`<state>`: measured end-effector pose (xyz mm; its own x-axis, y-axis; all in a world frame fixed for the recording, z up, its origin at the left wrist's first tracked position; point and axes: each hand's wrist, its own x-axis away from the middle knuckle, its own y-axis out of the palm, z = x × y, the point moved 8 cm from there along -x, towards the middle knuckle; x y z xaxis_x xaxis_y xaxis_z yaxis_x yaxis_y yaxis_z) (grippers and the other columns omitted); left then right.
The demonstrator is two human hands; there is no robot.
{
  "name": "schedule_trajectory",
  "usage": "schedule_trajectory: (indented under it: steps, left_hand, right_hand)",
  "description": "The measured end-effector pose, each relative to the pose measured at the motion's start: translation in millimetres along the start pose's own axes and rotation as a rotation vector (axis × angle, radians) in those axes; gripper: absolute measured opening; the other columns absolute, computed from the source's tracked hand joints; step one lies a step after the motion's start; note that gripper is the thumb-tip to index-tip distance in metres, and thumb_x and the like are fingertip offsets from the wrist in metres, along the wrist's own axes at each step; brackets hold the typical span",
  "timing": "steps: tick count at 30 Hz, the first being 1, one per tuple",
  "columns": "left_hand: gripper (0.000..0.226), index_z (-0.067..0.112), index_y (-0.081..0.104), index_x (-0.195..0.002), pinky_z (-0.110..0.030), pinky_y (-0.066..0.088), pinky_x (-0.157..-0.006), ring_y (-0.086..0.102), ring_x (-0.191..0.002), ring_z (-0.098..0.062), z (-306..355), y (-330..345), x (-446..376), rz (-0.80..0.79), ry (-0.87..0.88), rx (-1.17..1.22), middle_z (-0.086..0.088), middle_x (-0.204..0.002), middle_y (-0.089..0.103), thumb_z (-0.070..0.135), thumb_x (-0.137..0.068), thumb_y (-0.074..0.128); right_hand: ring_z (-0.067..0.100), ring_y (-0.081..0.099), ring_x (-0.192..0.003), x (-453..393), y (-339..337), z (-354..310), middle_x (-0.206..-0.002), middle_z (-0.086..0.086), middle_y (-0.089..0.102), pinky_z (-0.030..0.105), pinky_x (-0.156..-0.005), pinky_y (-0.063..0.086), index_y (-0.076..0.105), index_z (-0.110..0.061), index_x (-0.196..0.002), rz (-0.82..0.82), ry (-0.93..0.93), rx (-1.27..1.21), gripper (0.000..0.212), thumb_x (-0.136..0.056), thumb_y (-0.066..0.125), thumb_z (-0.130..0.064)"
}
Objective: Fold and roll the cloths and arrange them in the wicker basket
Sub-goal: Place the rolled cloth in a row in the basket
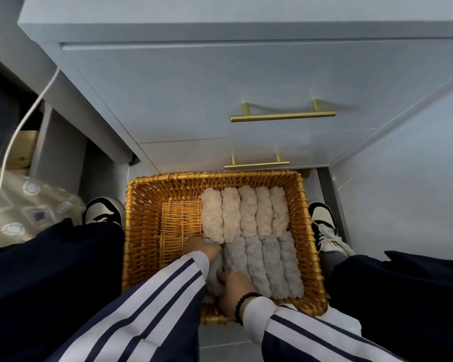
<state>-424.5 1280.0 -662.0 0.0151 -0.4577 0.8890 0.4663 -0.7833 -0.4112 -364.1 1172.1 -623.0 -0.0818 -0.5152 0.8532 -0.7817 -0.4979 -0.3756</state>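
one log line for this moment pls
stage: placing grey roll | left hand: on roll | right hand: on roll | basket: pink rolls behind, grey rolls in front

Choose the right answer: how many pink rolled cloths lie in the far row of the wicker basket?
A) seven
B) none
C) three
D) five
D: five pink rolled cloths lie side by side in the far row of the wicker basket, behind the grey rolls.
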Motion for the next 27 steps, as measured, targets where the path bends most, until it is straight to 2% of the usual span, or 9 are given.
schedule_trajectory:
  steps: [3, 6, 10, 12, 15, 18, 20, 23, 27]
  left_hand:
    - [0.026, 0.005, 0.063, -0.100, -0.034, 0.047, -0.095, 0.059, -0.112, -0.030, 1.3, 1.9, -2.3, 0.018, -0.009, -0.019, -0.014, -0.121, 0.062, 0.027, -0.092, 0.054]
    - [0.033, 0.009, 0.063, -0.114, -0.036, 0.047, -0.097, 0.058, -0.111, -0.031, 5.7, 10.1, -2.2, 0.025, 0.018, 0.009, -0.014, -0.123, 0.061, 0.031, -0.094, 0.049]
    - [0.039, 0.013, 0.054, -0.131, -0.034, 0.043, -0.101, 0.052, -0.120, -0.031, 25.4, 16.6, -1.1, 0.050, 0.144, -0.036, -0.010, -0.135, 0.055, 0.029, -0.096, 0.046]
    - [0.037, 0.010, 0.052, -0.131, -0.031, 0.040, -0.103, 0.051, -0.121, -0.031, 30.9, 20.6, -0.4, -0.028, 0.140, 0.028, -0.012, -0.137, 0.052, 0.024, -0.097, 0.047]
    - [0.027, 0.006, 0.057, -0.113, -0.041, 0.043, -0.103, 0.053, -0.115, -0.032, 22.6, 22.1, 2.3, -0.242, -0.015, 0.240, -0.016, -0.127, 0.057, 0.016, -0.088, 0.054]
    - [0.039, 0.012, 0.049, -0.125, -0.042, 0.038, -0.100, 0.051, -0.112, -0.029, 16.4, 23.2, 7.6, -0.526, -0.096, 0.369, -0.011, -0.123, 0.056, 0.025, -0.089, 0.048]
    - [0.040, 0.016, 0.045, -0.130, -0.043, 0.032, -0.100, 0.050, -0.116, -0.029, 10.7, 14.0, 4.7, -0.585, -0.100, 0.293, -0.011, -0.127, 0.055, 0.035, -0.095, 0.039]
    - [0.052, 0.013, 0.042, -0.139, -0.045, 0.030, -0.104, 0.042, -0.130, -0.034, 3.4, -6.1, -8.9, -0.526, -0.105, 0.063, -0.014, -0.144, 0.045, 0.043, -0.096, 0.040]
    - [0.041, 0.012, 0.052, -0.127, -0.043, 0.043, -0.099, 0.058, -0.110, -0.030, 25.2, -44.7, -23.8, -0.305, 0.011, 0.078, -0.010, -0.127, 0.057, 0.034, -0.093, 0.052]
  right_hand:
    - [0.026, 0.057, -0.111, -2.6, -1.1, 5.9, -0.125, 0.010, 0.059, 0.029, -0.094, 0.047, 0.057, -0.012, -0.125, 0.035, 0.069, -0.035, 0.033, -0.094, 0.048, -0.020]
    - [0.024, 0.060, -0.105, -2.6, -4.7, 12.4, -0.116, 0.009, 0.063, 0.028, -0.088, 0.049, 0.062, -0.012, -0.114, 0.104, 0.152, -0.088, 0.031, -0.093, 0.051, -0.031]
    - [0.023, 0.062, -0.103, -4.6, -5.7, 14.1, -0.115, 0.009, 0.063, 0.028, -0.082, 0.049, 0.062, -0.011, -0.112, 0.125, 0.179, -0.080, 0.030, -0.095, 0.049, -0.031]
    - [0.023, 0.062, -0.101, -6.0, -5.7, 15.4, -0.114, 0.009, 0.064, 0.026, -0.076, 0.047, 0.064, -0.012, -0.111, 0.119, 0.187, -0.113, 0.029, -0.094, 0.051, -0.031]
    - [0.024, 0.061, -0.101, -7.3, -8.4, 14.3, -0.114, 0.008, 0.064, 0.026, -0.078, 0.047, 0.063, -0.013, -0.111, 0.093, 0.179, -0.141, 0.031, -0.090, 0.055, -0.034]
    - [0.024, 0.059, -0.104, -6.8, -24.3, 9.2, -0.116, 0.006, 0.062, 0.029, -0.082, 0.048, 0.060, -0.015, -0.114, 0.078, 0.192, -0.129, 0.039, -0.086, 0.059, -0.042]
    - [0.025, 0.060, -0.102, -8.2, -43.9, -2.4, -0.115, 0.005, 0.062, 0.032, -0.080, 0.048, 0.060, -0.017, -0.114, 0.109, 0.140, 0.000, 0.037, -0.088, 0.053, -0.043]
    - [0.027, 0.060, -0.103, -4.4, -66.0, -44.9, -0.113, 0.007, 0.060, 0.035, -0.081, 0.049, 0.057, -0.012, -0.118, 0.205, -0.097, 0.384, 0.032, -0.093, 0.053, -0.032]
    - [0.032, 0.046, -0.119, -2.3, -31.5, -88.5, -0.126, 0.013, 0.052, 0.042, -0.095, 0.039, 0.053, -0.010, -0.123, 0.192, -0.529, 0.965, 0.045, -0.086, 0.064, -0.033]
